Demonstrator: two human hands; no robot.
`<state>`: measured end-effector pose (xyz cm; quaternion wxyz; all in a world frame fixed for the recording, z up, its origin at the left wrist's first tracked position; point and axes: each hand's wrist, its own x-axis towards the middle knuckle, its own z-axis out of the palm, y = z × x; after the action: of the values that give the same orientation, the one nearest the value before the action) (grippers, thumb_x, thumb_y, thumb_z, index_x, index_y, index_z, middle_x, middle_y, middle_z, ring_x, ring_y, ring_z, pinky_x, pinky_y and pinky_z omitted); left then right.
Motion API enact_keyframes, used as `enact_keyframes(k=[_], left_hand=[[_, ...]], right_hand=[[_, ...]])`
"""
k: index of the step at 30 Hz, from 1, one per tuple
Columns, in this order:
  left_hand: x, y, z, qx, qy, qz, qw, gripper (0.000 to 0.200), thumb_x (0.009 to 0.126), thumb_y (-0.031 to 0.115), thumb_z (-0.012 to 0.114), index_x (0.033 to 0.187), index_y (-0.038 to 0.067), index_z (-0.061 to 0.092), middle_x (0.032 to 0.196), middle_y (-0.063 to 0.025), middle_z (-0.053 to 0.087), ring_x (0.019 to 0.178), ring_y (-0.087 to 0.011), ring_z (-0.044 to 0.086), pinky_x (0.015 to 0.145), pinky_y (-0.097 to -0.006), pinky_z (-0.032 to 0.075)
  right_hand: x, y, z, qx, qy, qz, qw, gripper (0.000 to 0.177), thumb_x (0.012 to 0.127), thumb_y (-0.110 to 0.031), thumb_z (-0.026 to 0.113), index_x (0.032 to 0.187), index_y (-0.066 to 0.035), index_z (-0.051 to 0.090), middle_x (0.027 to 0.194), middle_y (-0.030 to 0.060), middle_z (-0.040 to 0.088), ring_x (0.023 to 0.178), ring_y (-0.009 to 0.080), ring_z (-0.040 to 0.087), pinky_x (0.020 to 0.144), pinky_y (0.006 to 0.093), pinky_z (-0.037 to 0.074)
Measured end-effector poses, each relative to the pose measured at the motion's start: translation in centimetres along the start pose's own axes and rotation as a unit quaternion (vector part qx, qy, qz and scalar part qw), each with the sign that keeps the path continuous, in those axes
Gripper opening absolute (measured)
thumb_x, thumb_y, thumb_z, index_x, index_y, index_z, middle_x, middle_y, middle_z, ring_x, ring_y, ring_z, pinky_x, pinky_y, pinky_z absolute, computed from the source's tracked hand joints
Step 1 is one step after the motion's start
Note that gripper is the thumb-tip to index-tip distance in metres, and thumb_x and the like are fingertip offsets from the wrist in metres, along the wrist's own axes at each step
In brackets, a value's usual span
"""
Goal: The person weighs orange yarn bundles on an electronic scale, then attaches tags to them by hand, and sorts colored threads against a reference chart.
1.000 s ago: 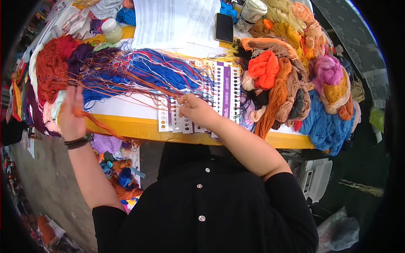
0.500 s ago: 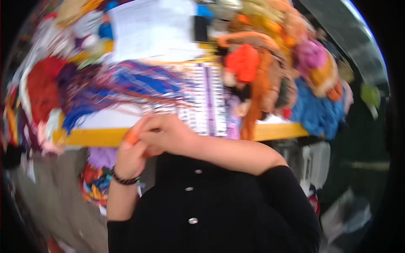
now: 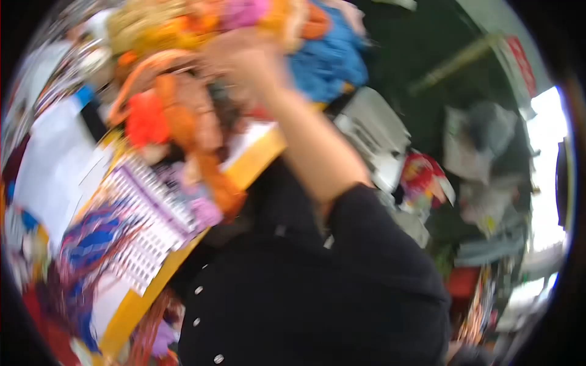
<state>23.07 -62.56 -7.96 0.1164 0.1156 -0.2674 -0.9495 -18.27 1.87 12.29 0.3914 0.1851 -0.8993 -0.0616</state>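
Note:
My right hand (image 3: pixel 244 58) is stretched out over the heaped yarn, blurred by motion, nearest to the brown and orange skeins (image 3: pixel 189 110) and the blue yarn (image 3: pixel 326 55). Its fingers are smeared, so I cannot make out whether it holds anything. My left hand does not show. A bright red-orange bundle (image 3: pixel 146 119) lies left of my right hand. Lower left, blue and reddish threads (image 3: pixel 94 238) lie across a white card with rows of dark marks and a purple stripe (image 3: pixel 149 195).
The yellow table edge (image 3: pixel 259 155) runs diagonally. White paper sheets (image 3: pixel 49 161) lie at the left. Right of the table stand a grey-white plastic object (image 3: pixel 375 128), a red patterned bag (image 3: pixel 424 177) and pale plastic bags (image 3: pixel 473 143) on the dark floor.
The view has swung to the right and tilted. My hands, together around something orange before, have parted; my right hand has reached out to the yarn pile and my left hand has left view.

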Motion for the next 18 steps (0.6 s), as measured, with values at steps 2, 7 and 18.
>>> enact_keyframes(k=[2, 7, 18], left_hand=[[-0.6, 1.4, -2.5, 0.101, -0.153, -0.014, 0.983, 0.045, 0.097, 0.01, 0.034, 0.14, 0.002, 0.026, 0.084, -0.002, 0.052, 0.053, -0.005, 0.042, 0.041, -0.0198, 0.036], [6.9, -12.3, 17.5, 0.195, 0.138, -0.069, 0.969, 0.035, 0.094, 0.014, 0.042, 0.127, 0.001, 0.047, 0.099, -0.009, 0.065, 0.042, -0.0006, 0.03, 0.036, -0.0152, 0.022], [13.3, -20.2, 23.2, 0.31, 0.12, -0.215, 0.918, 0.031, 0.091, 0.027, 0.049, 0.115, 0.006, 0.05, 0.102, -0.0086, 0.062, 0.081, -0.0136, 0.061, 0.056, -0.0207, 0.046]], right_hand=[[1.2, 1.8, -0.5, 0.282, 0.114, 0.249, 0.919, 0.018, 0.081, -0.018, 0.062, 0.072, -0.002, 0.063, 0.066, 0.0092, 0.061, 0.064, 0.0253, 0.06, 0.061, 0.037, 0.047], [-0.6, -14.9, -0.4, 0.509, -0.353, 0.157, 0.769, 0.018, 0.085, -0.019, 0.063, 0.092, -0.003, 0.07, 0.065, 0.0017, 0.062, 0.061, 0.0083, 0.057, 0.055, 0.0274, 0.046], [-6.9, -28.6, 6.2, 0.611, -0.54, 0.091, 0.572, 0.026, 0.081, -0.023, 0.053, 0.074, -0.001, 0.067, 0.064, 0.0096, 0.065, 0.054, 0.0206, 0.061, 0.055, 0.0329, 0.049]])
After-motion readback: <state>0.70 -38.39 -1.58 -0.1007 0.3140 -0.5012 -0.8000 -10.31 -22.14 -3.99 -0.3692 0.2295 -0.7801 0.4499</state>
